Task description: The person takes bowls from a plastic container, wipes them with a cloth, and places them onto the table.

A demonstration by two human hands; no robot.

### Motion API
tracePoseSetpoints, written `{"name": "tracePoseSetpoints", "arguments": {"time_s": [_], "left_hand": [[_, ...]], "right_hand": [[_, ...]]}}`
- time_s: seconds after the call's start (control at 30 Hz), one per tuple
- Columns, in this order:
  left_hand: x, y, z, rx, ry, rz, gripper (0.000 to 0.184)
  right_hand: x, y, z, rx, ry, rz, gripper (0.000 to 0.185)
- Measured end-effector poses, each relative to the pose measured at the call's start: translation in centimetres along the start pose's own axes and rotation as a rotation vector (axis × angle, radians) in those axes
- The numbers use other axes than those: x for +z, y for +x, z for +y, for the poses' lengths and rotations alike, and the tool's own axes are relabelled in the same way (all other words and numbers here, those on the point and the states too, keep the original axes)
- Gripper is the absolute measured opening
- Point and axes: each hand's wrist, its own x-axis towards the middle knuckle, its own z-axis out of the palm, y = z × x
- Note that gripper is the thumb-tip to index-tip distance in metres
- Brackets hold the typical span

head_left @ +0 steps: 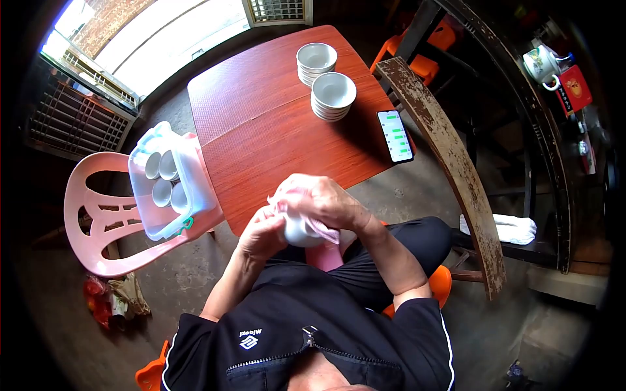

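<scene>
Over my lap, at the near edge of the table, my left hand (259, 233) grips a small white bowl (297, 234) by its side. My right hand (329, 201) is closed on a pink cloth (324, 232), pressed against the bowl's rim and draped down its right side. The fingers and cloth hide the bowl's mouth. Farther back on the table stand two stacks of white bowls, a rear stack (317, 58) and a nearer stack (333, 91), close together.
The reddish wooden table (254, 150) carries a lit phone (395, 137) at its right edge. On a pink chair (98, 257) at left, a clear plastic box (155, 218) holds several white bowls or cups. A worn wooden bench (443, 140) and a folded white towel (508, 229) are to the right.
</scene>
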Motion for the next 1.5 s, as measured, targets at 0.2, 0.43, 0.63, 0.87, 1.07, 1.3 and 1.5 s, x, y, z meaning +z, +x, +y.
{"name": "tracePoseSetpoints", "arguments": {"time_s": [0.2, 0.43, 0.63, 0.87, 1.07, 1.3, 1.5], "left_hand": [[3.1, 1.4, 1.4, 0.359, 0.289, 0.046, 0.045], [2.4, 0.2, 2.1, 0.022, 0.330, -0.076, 0.041], [5.0, -0.5, 2.2, 0.196, 0.858, -0.062, 0.029], [3.0, -0.4, 2.5, 0.030, 0.643, -0.060, 0.027], [4.2, -0.8, 1.7, 0.051, 0.820, 0.044, 0.022], [1.5, -1.2, 0.9, 0.335, 0.972, 0.166, 0.020], [5.2, -0.8, 2.5, 0.137, 1.300, -0.013, 0.018]], "right_hand": [[5.0, -0.6, 3.2, -0.189, -0.012, 0.725, 0.057], [-0.4, 0.7, -1.4, -0.139, -0.188, 0.057, 0.026], [3.3, 0.4, 5.1, -0.214, 0.301, 0.513, 0.037], [1.7, 1.0, -0.9, -0.263, -0.411, 0.275, 0.023], [0.9, 1.3, 1.7, -0.413, -0.218, 0.224, 0.021], [2.5, 0.5, -1.2, -0.377, -0.631, 0.403, 0.029], [2.1, 0.7, 3.9, -0.386, -0.049, 0.354, 0.012]]}}
